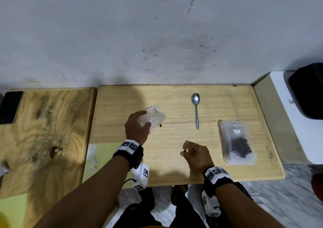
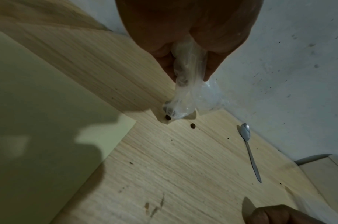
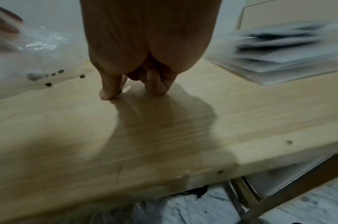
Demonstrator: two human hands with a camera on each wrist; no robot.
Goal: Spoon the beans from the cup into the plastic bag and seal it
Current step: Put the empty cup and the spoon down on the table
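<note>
My left hand (image 1: 146,118) grips a clear, crumpled plastic cup (image 1: 154,116) that lies tilted on the light wooden table (image 1: 174,168); in the left wrist view the cup (image 2: 191,84) is squeezed between thumb and fingers, with a few dark beans at its lower end. One loose bean (image 1: 160,125) lies just beside it. My right hand (image 1: 185,150) is near the front edge and pinches a single dark bean between thumb and forefinger. The spoon (image 1: 196,110) lies unheld mid-table. The plastic bag (image 1: 236,140), lying flat at the right, holds a pile of beans (image 1: 241,147).
A darker wooden board (image 1: 52,131) adjoins the table on the left, with a black phone (image 1: 10,105) at its far corner. A white box (image 1: 297,116) with a black object (image 1: 309,91) stands at the right. A grey wall runs behind the table.
</note>
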